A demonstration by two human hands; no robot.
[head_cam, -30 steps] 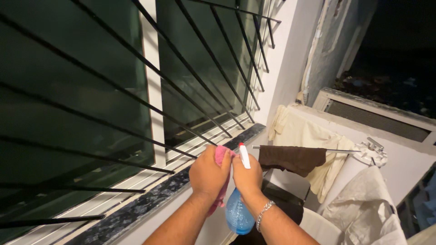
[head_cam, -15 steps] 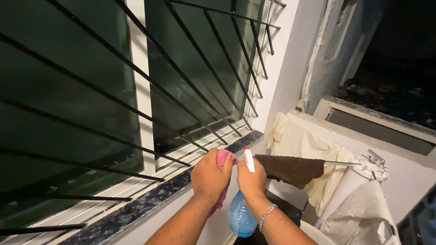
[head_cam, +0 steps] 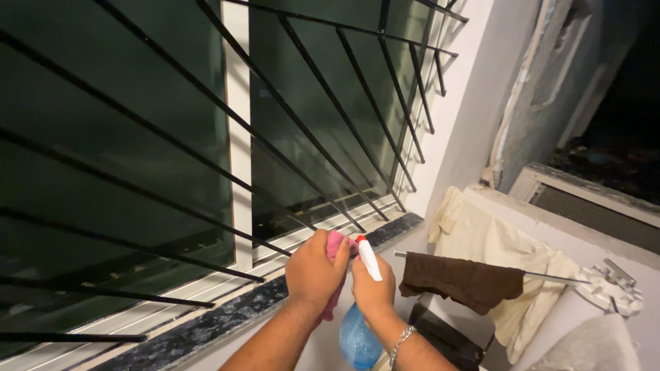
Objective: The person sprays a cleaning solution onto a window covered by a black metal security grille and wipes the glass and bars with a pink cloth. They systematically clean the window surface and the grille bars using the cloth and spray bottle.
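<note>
My left hand (head_cam: 315, 270) is closed around a pink cloth (head_cam: 335, 247), held just above the dark stone window sill (head_cam: 227, 317). Right beside it, my right hand (head_cam: 372, 290) grips a blue spray bottle (head_cam: 359, 338) by the neck, and its white nozzle with a red tip (head_cam: 368, 256) points up toward the window. The two hands touch each other. A silver bracelet (head_cam: 401, 341) circles my right wrist. In front of them stands a dark glass window (head_cam: 302, 124) behind slanted black metal bars (head_cam: 330, 165).
A white wall corner (head_cam: 467, 117) lies to the right of the window. A brown cloth (head_cam: 460, 280) hangs on a thin metal rod (head_cam: 550, 277), with a cream cloth (head_cam: 495, 240) draped over a ledge behind it. A grey air-conditioner unit (head_cam: 591, 206) sits far right.
The view has tilted up and left, showing more of the window. Both hands stay together near the sill, holding the same cloth and bottle.
</note>
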